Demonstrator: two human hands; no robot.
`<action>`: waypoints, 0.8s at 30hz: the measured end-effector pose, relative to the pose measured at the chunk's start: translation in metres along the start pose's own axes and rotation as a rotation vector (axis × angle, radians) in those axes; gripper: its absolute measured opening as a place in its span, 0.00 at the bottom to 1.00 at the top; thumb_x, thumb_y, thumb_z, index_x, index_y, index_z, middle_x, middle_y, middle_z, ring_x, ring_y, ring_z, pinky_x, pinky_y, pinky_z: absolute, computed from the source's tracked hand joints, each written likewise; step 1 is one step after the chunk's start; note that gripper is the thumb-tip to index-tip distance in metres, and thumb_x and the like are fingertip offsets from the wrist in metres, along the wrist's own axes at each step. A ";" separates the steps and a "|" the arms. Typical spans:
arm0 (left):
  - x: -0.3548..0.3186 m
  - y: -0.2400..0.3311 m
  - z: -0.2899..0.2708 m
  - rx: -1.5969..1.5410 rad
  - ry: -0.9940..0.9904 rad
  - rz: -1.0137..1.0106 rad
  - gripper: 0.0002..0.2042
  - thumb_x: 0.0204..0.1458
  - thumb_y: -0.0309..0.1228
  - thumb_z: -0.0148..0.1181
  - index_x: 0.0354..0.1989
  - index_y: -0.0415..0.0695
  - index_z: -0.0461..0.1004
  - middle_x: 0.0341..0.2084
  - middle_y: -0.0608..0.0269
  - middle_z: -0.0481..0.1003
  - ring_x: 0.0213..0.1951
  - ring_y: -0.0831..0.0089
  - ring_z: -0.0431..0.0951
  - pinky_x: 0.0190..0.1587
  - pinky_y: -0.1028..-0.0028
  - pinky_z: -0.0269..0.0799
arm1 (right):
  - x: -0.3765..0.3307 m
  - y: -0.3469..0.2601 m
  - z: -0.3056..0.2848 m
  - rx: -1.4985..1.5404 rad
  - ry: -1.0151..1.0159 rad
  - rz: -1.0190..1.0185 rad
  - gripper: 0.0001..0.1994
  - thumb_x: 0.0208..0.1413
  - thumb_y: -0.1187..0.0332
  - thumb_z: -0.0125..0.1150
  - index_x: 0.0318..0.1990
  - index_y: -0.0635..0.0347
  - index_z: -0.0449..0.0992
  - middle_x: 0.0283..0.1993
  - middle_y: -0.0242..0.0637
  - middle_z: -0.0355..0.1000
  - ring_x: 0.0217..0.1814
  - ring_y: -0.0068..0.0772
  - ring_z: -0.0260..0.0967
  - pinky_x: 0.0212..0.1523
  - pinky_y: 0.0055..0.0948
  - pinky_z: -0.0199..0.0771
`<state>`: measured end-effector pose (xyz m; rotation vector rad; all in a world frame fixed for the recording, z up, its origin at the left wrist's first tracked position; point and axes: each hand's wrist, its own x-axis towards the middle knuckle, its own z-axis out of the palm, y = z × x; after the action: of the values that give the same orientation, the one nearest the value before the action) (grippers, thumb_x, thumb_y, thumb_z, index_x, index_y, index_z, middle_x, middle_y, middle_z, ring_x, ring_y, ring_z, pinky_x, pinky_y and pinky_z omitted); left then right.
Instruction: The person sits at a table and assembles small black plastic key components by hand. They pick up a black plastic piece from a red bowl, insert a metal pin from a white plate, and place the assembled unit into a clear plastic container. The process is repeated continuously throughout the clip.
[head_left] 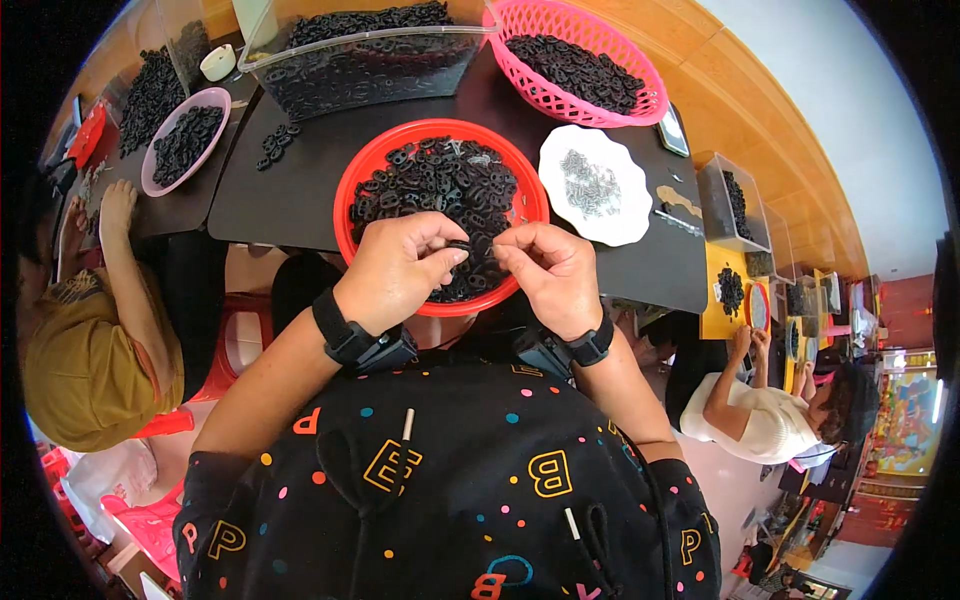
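Observation:
My left hand (400, 268) is closed in a pinch on a small black oval piece (458, 246), seen edge-on between thumb and forefinger. Close beside it, my right hand (550, 270) has thumb and forefinger pressed together; whatever they hold is too small to make out. Both hands hover over the near part of a red round basin (345, 195) filled with black ring-like plastic pieces (440, 185). A few pale slivers lie among those pieces. Right of the basin, a white scalloped plate (630, 222) carries a scatter of tiny shiny pins (590, 185).
Behind the basin stand a clear plastic bin (370, 75) and a pink basket (650, 105), both with black pieces. A phone (672, 132) and a pen (678, 221) lie right. Co-workers sit left (100, 350) and right (750, 415). A pink bowl (160, 180) stands left.

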<state>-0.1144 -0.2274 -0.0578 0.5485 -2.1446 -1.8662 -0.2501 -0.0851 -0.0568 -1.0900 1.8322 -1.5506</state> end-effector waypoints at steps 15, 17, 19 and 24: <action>0.003 -0.001 -0.031 0.356 0.337 0.182 0.12 0.49 0.22 0.56 0.44 0.38 0.73 0.22 0.68 0.71 0.24 0.83 0.69 0.27 0.79 0.67 | -0.007 0.002 -0.014 -0.026 -0.131 -0.032 0.01 0.51 0.78 0.57 0.32 0.63 0.74 0.29 0.28 0.72 0.30 0.16 0.67 0.33 0.18 0.67; 0.000 -0.002 -0.029 0.481 0.283 0.246 0.12 0.47 0.22 0.58 0.41 0.38 0.74 0.22 0.64 0.72 0.23 0.78 0.71 0.27 0.76 0.67 | -0.008 0.002 -0.016 -0.123 -0.269 -0.065 0.01 0.51 0.77 0.58 0.31 0.63 0.74 0.28 0.30 0.72 0.30 0.15 0.67 0.32 0.18 0.67; -0.004 -0.004 -0.024 0.554 0.098 0.290 0.10 0.45 0.22 0.60 0.38 0.39 0.74 0.22 0.59 0.72 0.24 0.70 0.73 0.28 0.73 0.69 | -0.008 -0.005 -0.012 -0.165 -0.388 -0.119 0.01 0.49 0.76 0.58 0.30 0.62 0.73 0.28 0.36 0.72 0.30 0.26 0.70 0.33 0.24 0.69; -0.002 -0.007 -0.012 0.653 -0.103 0.349 0.09 0.42 0.23 0.61 0.33 0.37 0.74 0.26 0.52 0.73 0.32 0.57 0.75 0.35 0.66 0.71 | -0.001 -0.001 -0.008 -0.332 -0.451 -0.176 0.02 0.48 0.75 0.57 0.30 0.62 0.72 0.31 0.41 0.73 0.34 0.43 0.72 0.36 0.31 0.71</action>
<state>-0.1064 -0.2382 -0.0627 0.1649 -2.6975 -1.0174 -0.2555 -0.0797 -0.0539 -1.6379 1.7400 -0.9891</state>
